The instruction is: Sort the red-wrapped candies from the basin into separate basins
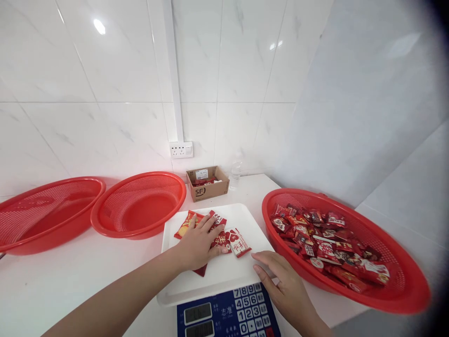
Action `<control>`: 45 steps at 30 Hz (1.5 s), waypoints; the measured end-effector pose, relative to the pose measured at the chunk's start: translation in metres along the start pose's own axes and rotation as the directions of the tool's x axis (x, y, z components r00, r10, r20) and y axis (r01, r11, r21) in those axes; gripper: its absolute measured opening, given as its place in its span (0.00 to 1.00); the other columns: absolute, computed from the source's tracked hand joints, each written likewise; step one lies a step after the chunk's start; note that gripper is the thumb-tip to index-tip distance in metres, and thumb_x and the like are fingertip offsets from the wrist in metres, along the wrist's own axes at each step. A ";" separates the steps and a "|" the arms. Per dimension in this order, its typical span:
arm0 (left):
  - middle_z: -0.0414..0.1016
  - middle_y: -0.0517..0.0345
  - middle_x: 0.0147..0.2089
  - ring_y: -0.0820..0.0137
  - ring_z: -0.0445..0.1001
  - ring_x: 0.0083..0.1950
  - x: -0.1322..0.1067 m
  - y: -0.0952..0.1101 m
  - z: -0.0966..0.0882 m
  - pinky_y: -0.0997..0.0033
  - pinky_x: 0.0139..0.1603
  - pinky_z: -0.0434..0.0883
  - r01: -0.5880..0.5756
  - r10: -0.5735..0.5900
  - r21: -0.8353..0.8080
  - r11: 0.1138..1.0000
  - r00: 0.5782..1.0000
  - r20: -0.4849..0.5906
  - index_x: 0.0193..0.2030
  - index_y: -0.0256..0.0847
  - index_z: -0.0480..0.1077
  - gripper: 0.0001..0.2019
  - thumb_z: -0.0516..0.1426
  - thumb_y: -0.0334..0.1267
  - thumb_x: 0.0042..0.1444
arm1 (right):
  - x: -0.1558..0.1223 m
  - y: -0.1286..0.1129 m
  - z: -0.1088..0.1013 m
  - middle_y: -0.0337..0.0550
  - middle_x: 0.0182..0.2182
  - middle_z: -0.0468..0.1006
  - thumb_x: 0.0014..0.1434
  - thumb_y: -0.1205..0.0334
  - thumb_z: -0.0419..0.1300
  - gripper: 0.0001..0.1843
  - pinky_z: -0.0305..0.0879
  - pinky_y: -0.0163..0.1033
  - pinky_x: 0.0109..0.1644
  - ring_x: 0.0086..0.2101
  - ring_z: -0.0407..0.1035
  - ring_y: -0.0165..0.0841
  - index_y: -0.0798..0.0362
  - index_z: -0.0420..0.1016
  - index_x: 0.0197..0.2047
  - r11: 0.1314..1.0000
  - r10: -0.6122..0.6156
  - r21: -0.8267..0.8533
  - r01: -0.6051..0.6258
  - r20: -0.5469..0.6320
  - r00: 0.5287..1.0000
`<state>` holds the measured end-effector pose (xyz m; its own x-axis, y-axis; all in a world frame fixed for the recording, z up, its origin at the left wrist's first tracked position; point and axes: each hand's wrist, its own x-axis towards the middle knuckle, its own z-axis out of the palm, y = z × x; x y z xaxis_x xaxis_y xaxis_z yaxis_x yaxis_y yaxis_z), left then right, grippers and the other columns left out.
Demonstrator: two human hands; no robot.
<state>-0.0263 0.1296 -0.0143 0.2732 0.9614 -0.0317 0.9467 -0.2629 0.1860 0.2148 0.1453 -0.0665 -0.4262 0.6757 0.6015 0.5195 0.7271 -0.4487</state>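
Observation:
My left hand (202,243) lies with fingers spread over several red snack packets on the white tray (189,288) of a digital scale. It covers part of them. An orange-and-red packet (184,229) shows beyond its fingers, and a dark red corner sticks out below the palm. Beside my left fingertips, a white-and-red packet (237,242) rests on the tray. My right hand (282,283) hovers at the tray's right edge, thumb and fingers apart, with nothing visible in it. Below the tray is the blue keypad panel (224,310); its display digits are unclear.
On the right stands a red basket (409,299) holding many small wrapped packets. Two other red baskets, one in the middle left (138,234) and another at far left (52,243), sit along the wall. Behind the scale are a cardboard box (212,191) with packets and a clear bottle (236,169).

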 end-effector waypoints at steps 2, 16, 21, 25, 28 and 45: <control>0.48 0.44 0.69 0.55 0.39 0.70 0.000 0.001 0.000 0.40 0.64 0.38 0.005 -0.005 0.000 1.000 1.000 -0.002 0.65 0.43 0.52 0.36 0.35 0.63 0.57 | 0.000 0.000 0.000 0.44 0.36 0.79 0.61 0.54 0.52 0.13 0.73 0.41 0.41 0.38 0.73 0.36 0.49 0.75 0.41 1.000 -0.015 -0.004 0.015 0.000 1.000; 0.48 0.44 0.68 0.54 0.40 0.70 -0.001 0.002 0.001 0.40 0.64 0.39 0.009 -0.009 -0.004 1.000 1.000 0.004 0.65 0.43 0.53 0.34 0.37 0.61 0.58 | -0.001 0.002 0.000 0.44 0.36 0.79 0.61 0.56 0.52 0.12 0.72 0.40 0.40 0.38 0.73 0.36 0.49 0.74 0.42 0.997 -0.069 -0.035 0.068 -0.008 0.998; 0.53 0.46 0.67 0.57 0.48 0.68 0.000 0.000 0.000 0.44 0.65 0.44 -0.010 0.008 -0.049 0.999 0.999 -0.044 0.64 0.43 0.55 0.30 0.39 0.57 0.60 | 0.000 0.001 0.000 0.43 0.36 0.79 0.62 0.56 0.52 0.12 0.72 0.40 0.40 0.38 0.73 0.35 0.49 0.74 0.42 0.997 -0.069 -0.035 0.069 -0.005 0.998; 0.53 0.47 0.67 0.63 0.51 0.67 -0.002 -0.009 -0.012 0.56 0.65 0.50 0.048 -0.063 -0.159 0.986 0.994 -0.090 0.64 0.41 0.54 0.28 0.38 0.53 0.62 | -0.001 0.001 -0.001 0.44 0.36 0.79 0.62 0.56 0.52 0.12 0.72 0.40 0.40 0.38 0.73 0.35 0.49 0.74 0.42 0.998 -0.059 -0.027 0.059 -0.003 0.998; 0.41 0.45 0.70 0.56 0.37 0.70 -0.010 -0.018 -0.022 0.48 0.66 0.43 0.117 -0.110 -0.126 0.985 0.992 0.061 0.67 0.44 0.44 0.39 0.45 0.63 0.54 | -0.001 0.001 -0.001 0.44 0.36 0.79 0.61 0.55 0.52 0.13 0.72 0.41 0.40 0.38 0.73 0.36 0.50 0.75 0.41 0.999 -0.045 -0.017 0.045 0.003 0.999; 0.70 0.54 0.53 0.64 0.66 0.54 -0.021 -0.042 -0.022 0.65 0.51 0.68 0.137 -0.175 -0.162 0.977 0.952 -0.251 0.45 0.42 0.70 0.18 0.46 0.26 0.51 | 0.000 0.003 0.002 0.44 0.36 0.80 0.61 0.55 0.52 0.13 0.72 0.41 0.40 0.38 0.73 0.36 0.50 0.75 0.40 0.998 -0.053 -0.037 0.053 0.005 0.999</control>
<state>-0.0752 0.1223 0.0005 0.0512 0.9816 0.1838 0.9349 -0.1119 0.3368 0.2151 0.1473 -0.0691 -0.4564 0.6371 0.6211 0.5233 0.7568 -0.3917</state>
